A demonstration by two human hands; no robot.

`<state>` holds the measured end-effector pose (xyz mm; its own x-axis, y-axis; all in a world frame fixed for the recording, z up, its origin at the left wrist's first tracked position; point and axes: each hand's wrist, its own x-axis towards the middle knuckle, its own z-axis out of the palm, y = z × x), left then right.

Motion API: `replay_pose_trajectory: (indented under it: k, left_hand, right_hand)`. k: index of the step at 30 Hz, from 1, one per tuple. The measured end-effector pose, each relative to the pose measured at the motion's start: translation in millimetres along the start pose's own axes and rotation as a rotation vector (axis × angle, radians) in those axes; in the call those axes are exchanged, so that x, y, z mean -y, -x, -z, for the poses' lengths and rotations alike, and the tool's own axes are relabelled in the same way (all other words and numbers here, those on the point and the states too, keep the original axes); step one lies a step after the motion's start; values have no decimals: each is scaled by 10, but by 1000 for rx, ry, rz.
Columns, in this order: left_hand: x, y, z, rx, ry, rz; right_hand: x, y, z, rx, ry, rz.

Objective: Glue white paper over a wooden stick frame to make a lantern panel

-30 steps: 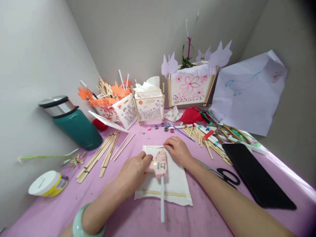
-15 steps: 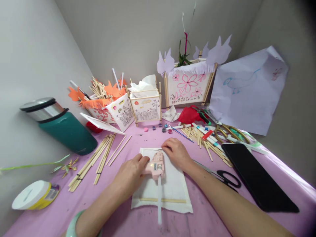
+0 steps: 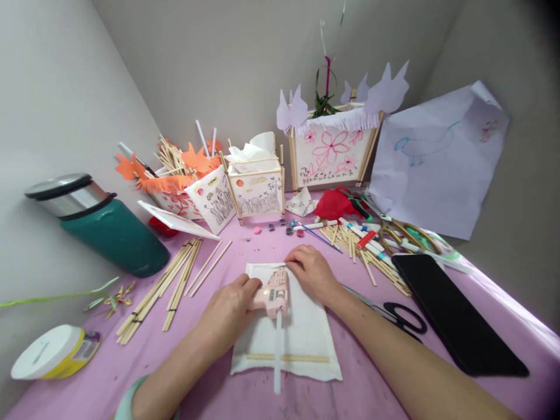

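Left hand: the left hand [image 3: 227,308] grips the handle of the pink glue gun [image 3: 272,290].
Glue gun: over the far part of the white paper sheet [image 3: 306,332], nozzle toward the far edge, white glue stick [image 3: 277,350] trailing toward the near side.
Right hand: the right hand [image 3: 311,271] presses flat on the sheet's far edge, fingers bent, gripping nothing.
Sheet: mid-table on the purple tablecloth [image 3: 359,385], a thin stick along its near edge.
Right: black scissors [image 3: 400,318], black tablet [image 3: 455,312].
Left: wooden sticks [image 3: 170,280], green flask [image 3: 105,230].
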<state>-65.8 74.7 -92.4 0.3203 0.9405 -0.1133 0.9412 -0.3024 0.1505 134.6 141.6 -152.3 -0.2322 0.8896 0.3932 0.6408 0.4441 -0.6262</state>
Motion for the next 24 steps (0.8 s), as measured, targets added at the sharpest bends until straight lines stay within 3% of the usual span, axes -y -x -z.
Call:
replay_pose_trajectory:
  k: [24]
  left_hand:
    - [82,-15,13,-36,137,4]
  right_hand:
    - [1,1,4,-6,1,4]
